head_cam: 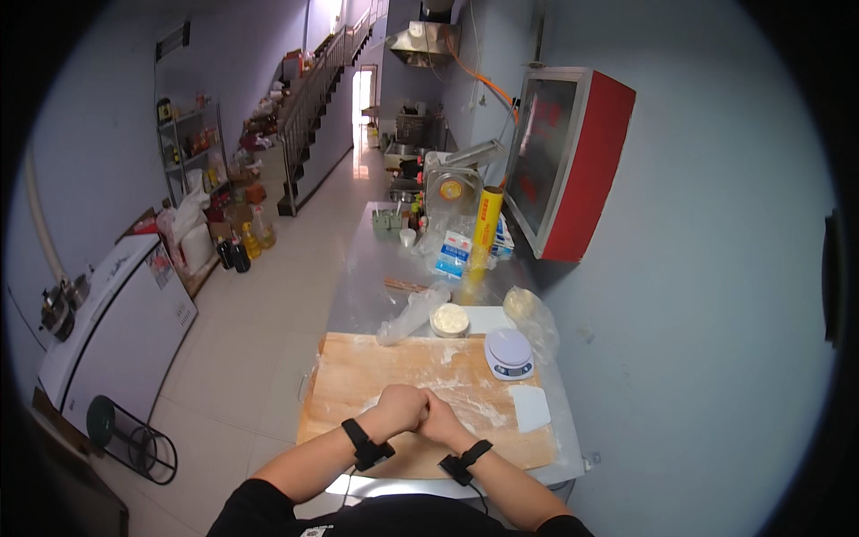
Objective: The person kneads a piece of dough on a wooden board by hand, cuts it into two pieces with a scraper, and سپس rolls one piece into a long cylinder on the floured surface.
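My left hand (400, 407) and my right hand (439, 419) meet over a floured wooden board (349, 369), fingers curled and touching. Whatever may lie between them is hidden by the fingers. White flour (488, 407) is smeared across the wood, mostly just right of the hands and beyond them. A digital kitchen scale (510, 352) sits at the board's far right, its round platform bare. Nearer to me, a white flat scraper (531, 407) lies on the right side. Past the far edge stands a bowl of flour (449, 320).
Beside the bowl lies a crumpled plastic bag (417, 313); another bag (537, 315) holds pale dough by the wall. Farther back stand a yellow cling-film roll (486, 228) and blue-white packets (453, 254). A red-sided glass cabinet (590, 168) overhangs the right. A stool (131, 436) lies on the floor left.
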`<state>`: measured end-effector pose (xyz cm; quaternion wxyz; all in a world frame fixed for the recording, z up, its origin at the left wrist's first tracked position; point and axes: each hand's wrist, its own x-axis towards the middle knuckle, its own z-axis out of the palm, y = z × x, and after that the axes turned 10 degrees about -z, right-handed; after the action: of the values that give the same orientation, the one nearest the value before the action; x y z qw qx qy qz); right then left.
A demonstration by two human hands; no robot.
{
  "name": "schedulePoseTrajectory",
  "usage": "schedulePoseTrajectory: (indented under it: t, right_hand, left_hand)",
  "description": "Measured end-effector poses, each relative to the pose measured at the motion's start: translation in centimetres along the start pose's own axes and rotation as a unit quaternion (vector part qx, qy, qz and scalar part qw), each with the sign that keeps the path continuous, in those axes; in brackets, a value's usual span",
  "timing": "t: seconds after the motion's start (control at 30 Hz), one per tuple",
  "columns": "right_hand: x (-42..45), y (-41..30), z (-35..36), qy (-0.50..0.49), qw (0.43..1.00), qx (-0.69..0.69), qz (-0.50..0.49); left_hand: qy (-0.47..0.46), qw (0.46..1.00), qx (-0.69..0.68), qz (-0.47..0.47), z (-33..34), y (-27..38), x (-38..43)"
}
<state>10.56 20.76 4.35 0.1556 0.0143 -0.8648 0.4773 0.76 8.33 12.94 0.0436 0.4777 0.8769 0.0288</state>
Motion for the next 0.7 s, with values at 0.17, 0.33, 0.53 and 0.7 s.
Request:
schedulePoseTrajectory:
  t: [0.17, 0.33, 0.53, 0.7]
  right_hand:
    - [1.8, 0.4, 0.9, 0.092, 0.992, 0.084, 0.013]
    - [4.3, -4.4, 0.2, 0.180, 0.906, 0.379, 0.046]
    - [6.1, -5.4, 0.9, 0.183, 0.959, 0.206, -0.068]
    - [5.7, -4.4, 0.7, 0.277, 0.954, 0.073, -0.085]
  left_hand:
    - [0.027, 0.962, -0.271, 0.004, -1.6, -4.0, -0.9]
    - [-0.006, 0.833, -0.553, 0.031, 3.8, -6.7, -1.9]
    - [0.007, 0.875, -0.485, 0.013, 9.9, -4.6, 0.2]
    - [-0.022, 0.876, -0.482, -0.018, 8.0, -2.8, -0.7]
